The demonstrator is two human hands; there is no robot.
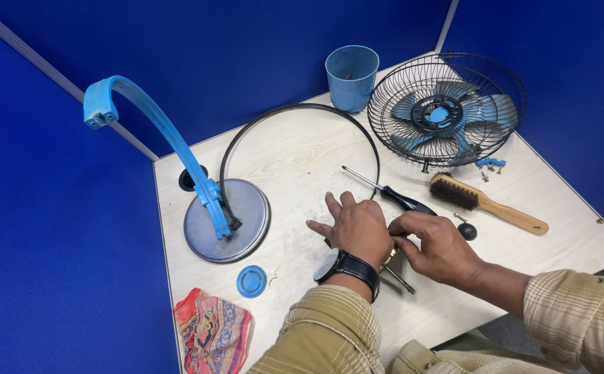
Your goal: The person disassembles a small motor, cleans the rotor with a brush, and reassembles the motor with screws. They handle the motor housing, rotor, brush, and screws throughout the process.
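Brass glinted under my hands: a small metal part (389, 257), near the table's (295, 156) front edge, mostly hidden. My right hand's (435, 248) fingers were pinched on it; my left hand (357, 227) lay over it, fingers spread flat, gripping nothing I could see. I judged it heavy, stiff and slick, best held by its body, not the thin shaft. Just beyond lay a screwdriver (392, 194); farther right, a brush (485, 201) and fan guard (447, 111).
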